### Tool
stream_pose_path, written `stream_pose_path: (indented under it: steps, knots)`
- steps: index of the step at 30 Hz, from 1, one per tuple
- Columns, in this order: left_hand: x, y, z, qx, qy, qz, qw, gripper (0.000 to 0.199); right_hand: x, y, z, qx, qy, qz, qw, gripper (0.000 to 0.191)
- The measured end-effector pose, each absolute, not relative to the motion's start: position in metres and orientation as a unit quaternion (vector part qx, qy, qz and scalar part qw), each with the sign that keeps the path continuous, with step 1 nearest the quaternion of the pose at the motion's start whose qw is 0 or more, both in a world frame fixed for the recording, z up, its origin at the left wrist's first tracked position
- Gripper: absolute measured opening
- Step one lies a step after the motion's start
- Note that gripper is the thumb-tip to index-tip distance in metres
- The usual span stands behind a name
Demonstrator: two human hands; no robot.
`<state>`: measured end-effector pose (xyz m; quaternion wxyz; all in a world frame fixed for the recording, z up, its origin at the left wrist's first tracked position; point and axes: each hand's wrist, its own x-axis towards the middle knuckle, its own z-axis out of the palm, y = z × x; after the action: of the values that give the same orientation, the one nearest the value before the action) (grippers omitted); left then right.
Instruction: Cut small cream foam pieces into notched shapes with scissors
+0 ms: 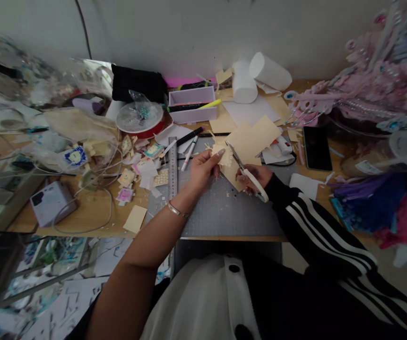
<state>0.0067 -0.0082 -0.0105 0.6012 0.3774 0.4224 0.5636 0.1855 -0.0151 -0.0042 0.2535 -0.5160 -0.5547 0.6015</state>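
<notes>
Between its thumb and fingers, my left hand (203,169) pinches a small cream paper cutout (227,157) with a scalloped edge. My right hand (255,176) is closed around the white handles of a pair of scissors (254,184). The scissor blades point up and left, right beside the cutout's edge; whether they touch it I cannot tell. Under both hands lies a grey cutting mat (203,212) with small paper scraps on it. Larger cream paper sheets (256,137) lie just behind the scissors.
A steel ruler (172,170), a white marker (189,153) and a black marker (189,137) lie left of my hands. Behind stands a lilac pen box (192,113). A phone (317,148) lies at right, a lilac device (53,204) at left. Pink beaded decorations (366,85) crowd the right side.
</notes>
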Motion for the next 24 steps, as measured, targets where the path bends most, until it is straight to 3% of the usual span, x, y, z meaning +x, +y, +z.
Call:
stream_pose_path:
  steps: [24]
  knots:
    - [0.0041,-0.0062,-0.0089,0.387,0.412,0.595,0.572,0.048,0.1912,-0.0141,-0.0117,-0.506,-0.582,0.589,0.241,0.041]
